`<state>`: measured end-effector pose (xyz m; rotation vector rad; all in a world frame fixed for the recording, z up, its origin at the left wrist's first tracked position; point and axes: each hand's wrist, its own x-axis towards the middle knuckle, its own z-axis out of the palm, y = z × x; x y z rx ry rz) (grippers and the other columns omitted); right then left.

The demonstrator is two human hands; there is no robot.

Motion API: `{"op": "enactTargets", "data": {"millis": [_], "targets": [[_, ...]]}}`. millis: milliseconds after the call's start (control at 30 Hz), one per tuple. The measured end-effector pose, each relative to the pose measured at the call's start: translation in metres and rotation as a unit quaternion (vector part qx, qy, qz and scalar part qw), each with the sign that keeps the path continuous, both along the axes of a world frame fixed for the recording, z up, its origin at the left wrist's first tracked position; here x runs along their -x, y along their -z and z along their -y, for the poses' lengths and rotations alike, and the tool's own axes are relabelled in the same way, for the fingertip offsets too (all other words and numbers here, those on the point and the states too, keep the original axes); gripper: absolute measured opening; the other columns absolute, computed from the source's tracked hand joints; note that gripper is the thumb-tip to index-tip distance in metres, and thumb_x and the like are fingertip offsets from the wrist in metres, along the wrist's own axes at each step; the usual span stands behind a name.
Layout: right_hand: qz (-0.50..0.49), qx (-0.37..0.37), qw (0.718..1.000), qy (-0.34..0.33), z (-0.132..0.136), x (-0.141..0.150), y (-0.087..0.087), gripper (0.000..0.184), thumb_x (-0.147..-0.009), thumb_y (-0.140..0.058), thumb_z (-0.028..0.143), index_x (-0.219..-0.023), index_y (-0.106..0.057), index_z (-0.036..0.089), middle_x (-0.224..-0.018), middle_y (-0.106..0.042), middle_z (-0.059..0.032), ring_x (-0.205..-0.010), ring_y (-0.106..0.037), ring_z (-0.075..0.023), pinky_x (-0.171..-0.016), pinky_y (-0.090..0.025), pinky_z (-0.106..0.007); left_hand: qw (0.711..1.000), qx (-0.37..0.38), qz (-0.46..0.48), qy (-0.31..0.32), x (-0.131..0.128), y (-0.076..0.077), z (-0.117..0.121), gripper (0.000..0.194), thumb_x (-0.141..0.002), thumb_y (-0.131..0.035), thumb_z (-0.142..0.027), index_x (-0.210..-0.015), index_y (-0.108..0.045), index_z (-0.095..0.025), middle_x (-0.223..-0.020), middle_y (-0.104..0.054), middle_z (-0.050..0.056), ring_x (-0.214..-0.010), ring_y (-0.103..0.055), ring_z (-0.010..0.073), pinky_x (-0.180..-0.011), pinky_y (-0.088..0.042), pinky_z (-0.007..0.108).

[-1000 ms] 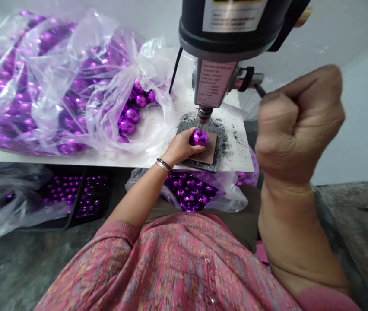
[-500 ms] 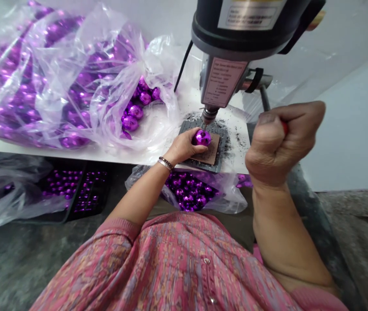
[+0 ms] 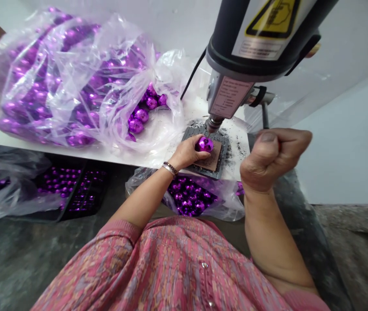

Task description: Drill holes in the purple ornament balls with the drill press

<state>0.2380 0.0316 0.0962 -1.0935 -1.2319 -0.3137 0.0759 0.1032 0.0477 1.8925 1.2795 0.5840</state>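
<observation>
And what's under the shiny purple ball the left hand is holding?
A brown board, lying on a dark grey plate. The spot right beneath the purple ball is hidden by the ball and left hand, so I can't tell whether ball and board touch.

We see a loose, pink knitted top [image 3: 164, 259] flecked with lilac, grey and orange in short, broken vertical streaks. Its short sleeves end in plain pink ribbed bands, the left cuff [image 3: 128, 226] and the right cuff [image 3: 302, 299]. Down the front we make out a narrow pink placket [image 3: 205, 285] with 2 small, round, shiny buttons [image 3: 204, 265]. Around the left wrist [image 3: 178, 160] we find 2 bracelets: 1 dark beaded bracelet [image 3: 172, 166] and 1 silver-coloured bangle [image 3: 168, 169]. Dark olive-brown cloth [image 3: 234, 237] covers the lap.
</observation>
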Motion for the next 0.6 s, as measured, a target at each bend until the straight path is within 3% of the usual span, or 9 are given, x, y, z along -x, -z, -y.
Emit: {"op": "enactTargets", "data": {"millis": [167, 333, 433, 533, 600], "targets": [[-0.008, 0.000, 1.000, -0.005, -0.006, -0.005, 0.024, 0.051, -0.103, -0.045, 0.057, -0.087, -0.052, 0.009, -0.078, -0.048, -0.0017, -0.076, -0.044, 0.0015, -0.075, -0.042, -0.013, 1.000, -0.006, 0.002, -0.007, -0.001, 0.000, 0.001, 0.065, -0.077, -0.091, -0.023, -0.139, -0.072, -0.020, -0.132, -0.079, 0.007, -0.123, -0.072, 0.0283, -0.109, -0.053, 0.035], [-0.011, 0.001, 1.000, -0.022, -0.019, -0.014, 0.057, 0.059, -0.101, -0.048, 0.063, -0.105, -0.059, 0.005, -0.087, -0.056, -0.0028, -0.085, -0.050, 0.0014, -0.084, -0.052, -0.014, 1.000, 0.004, -0.005, -0.013, -0.001, -0.002, 0.002, 0.066, -0.078, -0.091, -0.023, -0.141, -0.071, -0.018, -0.134, -0.078, 0.009, -0.124, -0.072, 0.0296, -0.110, -0.053, 0.036], [-0.005, 0.005, 0.999, -0.039, -0.024, -0.019, 0.068, 0.059, -0.100, -0.050, 0.063, -0.111, -0.060, 0.005, -0.093, -0.059, -0.0043, -0.092, -0.054, 0.0003, -0.089, -0.056, -0.016, 1.000, -0.003, -0.007, -0.005, 0.000, -0.003, 0.002, 0.062, -0.079, -0.090, -0.023, -0.138, -0.072, -0.018, -0.130, -0.079, 0.008, -0.121, -0.072, 0.0278, -0.108, -0.052, 0.035], [0.000, 0.029, 0.998, -0.061, -0.018, -0.021, 0.055, 0.061, -0.100, -0.049, 0.065, -0.109, -0.061, 0.005, -0.091, -0.059, -0.0039, -0.090, -0.054, 0.0005, -0.088, -0.055, -0.016, 1.000, -0.008, -0.003, -0.002, 0.000, -0.003, 0.002, 0.055, -0.080, -0.089, -0.025, -0.133, -0.074, -0.018, -0.123, -0.080, 0.005, -0.114, -0.073, 0.0253, -0.104, -0.053, 0.032], [-0.006, 0.048, 0.997, -0.066, -0.010, -0.019, 0.028, 0.064, -0.099, -0.049, 0.068, -0.102, -0.059, 0.005, -0.085, -0.055, -0.0024, -0.083, -0.050, 0.0017, -0.082, -0.051, -0.013, 1.000, -0.002, -0.007, -0.007, 0.000, -0.003, 0.002, 0.053, -0.079, -0.089, -0.026, -0.131, -0.075, -0.020, -0.119, -0.081, 0.004, -0.111, -0.073, 0.0247, -0.101, -0.053, 0.031]]}}
